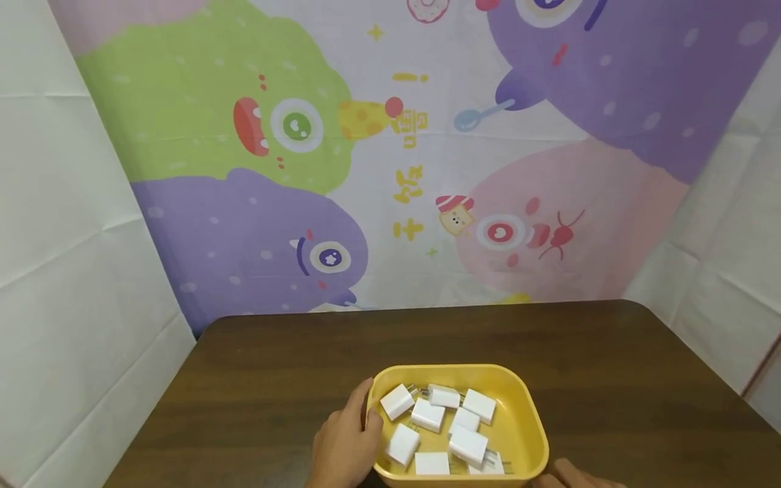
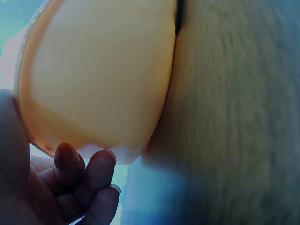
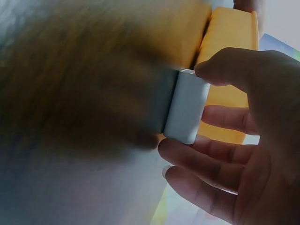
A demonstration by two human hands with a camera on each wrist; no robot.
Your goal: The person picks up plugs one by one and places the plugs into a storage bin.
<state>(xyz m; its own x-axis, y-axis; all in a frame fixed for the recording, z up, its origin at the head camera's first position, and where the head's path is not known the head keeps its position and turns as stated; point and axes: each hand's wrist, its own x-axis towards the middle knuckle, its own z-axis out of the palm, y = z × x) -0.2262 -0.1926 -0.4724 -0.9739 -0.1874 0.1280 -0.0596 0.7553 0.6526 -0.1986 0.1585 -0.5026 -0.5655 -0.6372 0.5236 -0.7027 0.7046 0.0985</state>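
A yellow plastic container (image 1: 517, 437) sits near the table's front edge, with several white plug chargers (image 1: 428, 415) lying loose inside, their metal prongs pointing various ways. My left hand (image 1: 346, 444) grips its left side, thumb at the rim; in the left wrist view the fingers curl by the container's outer wall (image 2: 98, 75). At the front right corner of the container is my right hand (image 1: 576, 476), mostly cut off by the head view's lower edge. The right wrist view has it pinching a white charger block (image 3: 187, 108) between thumb and fingers, low beside the yellow wall (image 3: 230, 35).
The dark wood table (image 1: 274, 366) stretches behind and to both sides of the container. A cartoon-printed cloth (image 1: 378, 163) hangs at the back, and white sheets (image 1: 91, 271) close off the left and right sides.
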